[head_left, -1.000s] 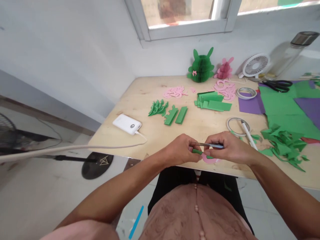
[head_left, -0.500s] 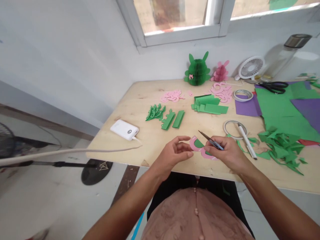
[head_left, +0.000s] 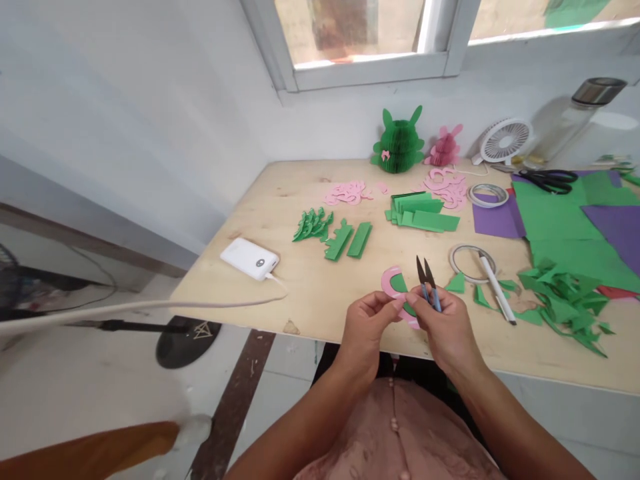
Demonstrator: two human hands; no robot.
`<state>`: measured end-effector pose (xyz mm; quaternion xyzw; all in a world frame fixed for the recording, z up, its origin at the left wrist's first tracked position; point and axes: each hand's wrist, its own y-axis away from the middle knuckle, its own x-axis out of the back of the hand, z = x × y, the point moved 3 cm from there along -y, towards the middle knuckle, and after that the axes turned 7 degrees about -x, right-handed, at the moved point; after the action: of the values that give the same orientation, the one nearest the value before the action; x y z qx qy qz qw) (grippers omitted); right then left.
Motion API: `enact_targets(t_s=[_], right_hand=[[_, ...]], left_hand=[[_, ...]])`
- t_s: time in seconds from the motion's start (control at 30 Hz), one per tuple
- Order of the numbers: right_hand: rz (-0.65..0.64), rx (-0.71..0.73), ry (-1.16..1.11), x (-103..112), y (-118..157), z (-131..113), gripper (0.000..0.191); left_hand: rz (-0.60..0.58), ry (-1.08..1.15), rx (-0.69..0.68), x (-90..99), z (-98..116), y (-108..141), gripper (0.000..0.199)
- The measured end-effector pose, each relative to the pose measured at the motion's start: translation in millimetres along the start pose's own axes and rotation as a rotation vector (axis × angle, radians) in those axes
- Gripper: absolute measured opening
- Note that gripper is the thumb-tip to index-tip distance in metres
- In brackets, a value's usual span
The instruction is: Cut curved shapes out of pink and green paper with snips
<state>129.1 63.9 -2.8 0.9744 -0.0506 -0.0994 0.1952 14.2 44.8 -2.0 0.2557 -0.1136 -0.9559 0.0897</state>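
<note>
Between my two hands is a pink and green paper piece (head_left: 393,283), its curved pink rim around green paper. My left hand (head_left: 371,325) pinches its left side with thumb and fingers. My right hand (head_left: 444,327) meets it from the right, thumb at the paper's middle. Small thread snips (head_left: 427,280) with dark blades and blue handles are tucked in my right hand, blades parted and pointing up. Beyond the hands lie two folded green strips (head_left: 359,240) and a group of cut green shapes (head_left: 313,225). Parts of the paper are hidden by my fingers.
A white power bank (head_left: 249,259) with a cable lies left. Pink cutouts (head_left: 347,193), stacked green strips (head_left: 425,212) and paper animals (head_left: 399,147) are farther back. To the right are a pen (head_left: 497,288), tape roll (head_left: 487,195), black-handled scissors (head_left: 547,180) and green scraps (head_left: 565,300).
My left hand has closed onto the paper piece and moved toward my right hand. The snips have turned from pointing left to pointing up. A brown shape now shows at lower left.
</note>
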Motion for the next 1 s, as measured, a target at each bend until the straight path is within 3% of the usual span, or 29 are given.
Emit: enact_targets(t_s=[0.37,0.6,0.8,1.0], right_hand=[[0.045,0.057,0.015,-8,0,2,0.028],[-0.211,0.038,0.086,5,0,-11,0.032],[-0.311,0.005,0.433,36,1,-16,0.039],[-0.381,0.000,0.583,37,6,-19,0.046]], left_hand=[[0.047,0.058,-0.013,0.1,5,-2,0.018],[0.035,0.013,-0.018,6.6,16,-9,0.016],[-0.062,-0.068,0.018,10.6,26,-13,0.015],[-0.172,-0.097,0.058,9.4,27,-16,0.021]])
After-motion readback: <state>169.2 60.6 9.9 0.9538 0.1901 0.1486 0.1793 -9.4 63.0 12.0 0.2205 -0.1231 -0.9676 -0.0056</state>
